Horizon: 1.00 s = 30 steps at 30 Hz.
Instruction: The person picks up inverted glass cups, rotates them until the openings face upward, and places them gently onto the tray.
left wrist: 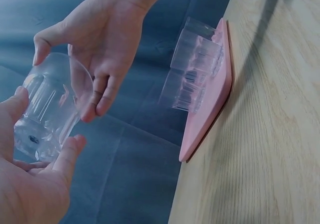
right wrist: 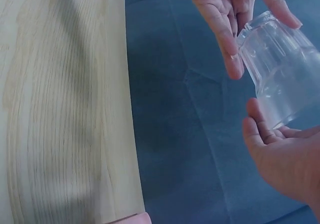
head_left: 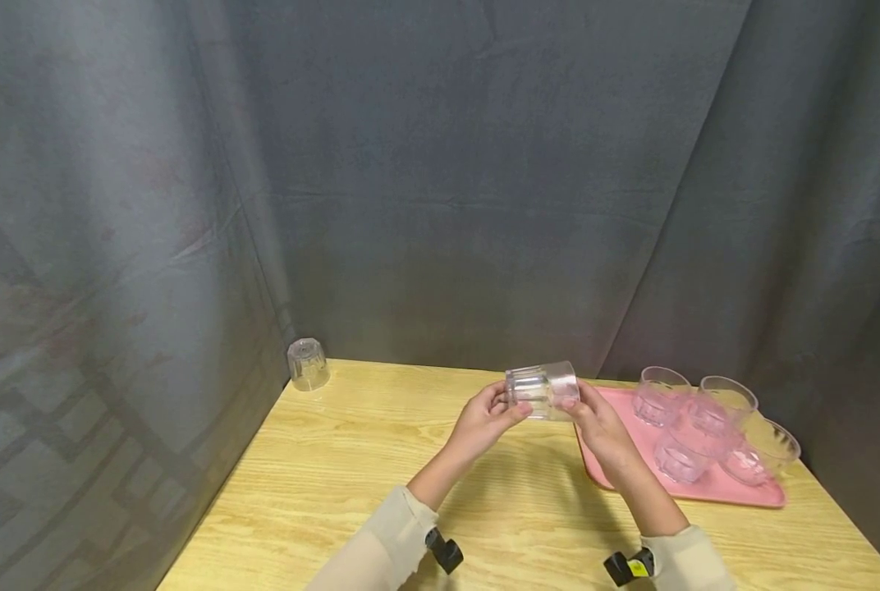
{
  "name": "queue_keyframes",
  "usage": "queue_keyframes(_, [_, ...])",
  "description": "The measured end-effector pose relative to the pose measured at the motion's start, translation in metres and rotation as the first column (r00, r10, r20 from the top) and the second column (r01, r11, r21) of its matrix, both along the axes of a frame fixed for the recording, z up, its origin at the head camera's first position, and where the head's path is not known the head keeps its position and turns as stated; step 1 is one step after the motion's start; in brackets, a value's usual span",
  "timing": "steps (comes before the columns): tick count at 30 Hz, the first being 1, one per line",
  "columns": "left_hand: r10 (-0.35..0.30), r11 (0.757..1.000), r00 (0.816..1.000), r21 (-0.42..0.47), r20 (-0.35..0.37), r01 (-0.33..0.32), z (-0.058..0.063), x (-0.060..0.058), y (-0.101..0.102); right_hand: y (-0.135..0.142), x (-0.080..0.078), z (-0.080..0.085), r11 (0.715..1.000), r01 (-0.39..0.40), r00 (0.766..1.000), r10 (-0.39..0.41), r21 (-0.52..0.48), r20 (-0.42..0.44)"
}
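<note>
A clear drinking glass lies on its side in the air above the table, between both hands. My left hand grips its base end, thumb in front and fingers behind. At the rim end, my right hand holds the glass with its thumb and fingers. In the left wrist view the glass has its open mouth toward the right hand. The right wrist view shows the left hand's fingers around the base of the glass.
A pink tray at the right bears several upright clear glasses. One glass stands upside down at the table's far left corner. Grey curtains hang behind and beside the wooden table.
</note>
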<state>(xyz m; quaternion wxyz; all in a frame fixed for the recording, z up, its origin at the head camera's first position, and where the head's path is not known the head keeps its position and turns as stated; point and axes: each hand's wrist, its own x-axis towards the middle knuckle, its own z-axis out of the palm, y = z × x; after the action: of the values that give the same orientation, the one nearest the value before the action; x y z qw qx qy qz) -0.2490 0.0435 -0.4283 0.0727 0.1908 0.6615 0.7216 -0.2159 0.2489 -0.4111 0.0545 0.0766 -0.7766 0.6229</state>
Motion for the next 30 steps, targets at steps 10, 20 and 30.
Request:
queue_keyframes(10, [-0.003, 0.995, 1.0, -0.098, -0.008, 0.002, -0.001, -0.004, 0.01, 0.014, -0.001, 0.005, 0.998, 0.013, 0.999, -0.015, 0.061, 0.037])
queue_keyframes(20, [-0.017, 0.997, 0.999, -0.069, 0.031, 0.019, -0.003, -0.006, 0.021, 0.023, -0.003, 0.005, 0.995, 0.03, 0.999, -0.032, 0.097, 0.023])
queue_keyframes(30, [-0.033, 0.996, 0.999, -0.082, 0.038, 0.036, -0.005, -0.01, 0.031, 0.035, -0.007, 0.006, 0.989, 0.024, 0.999, -0.027, 0.146, 0.017])
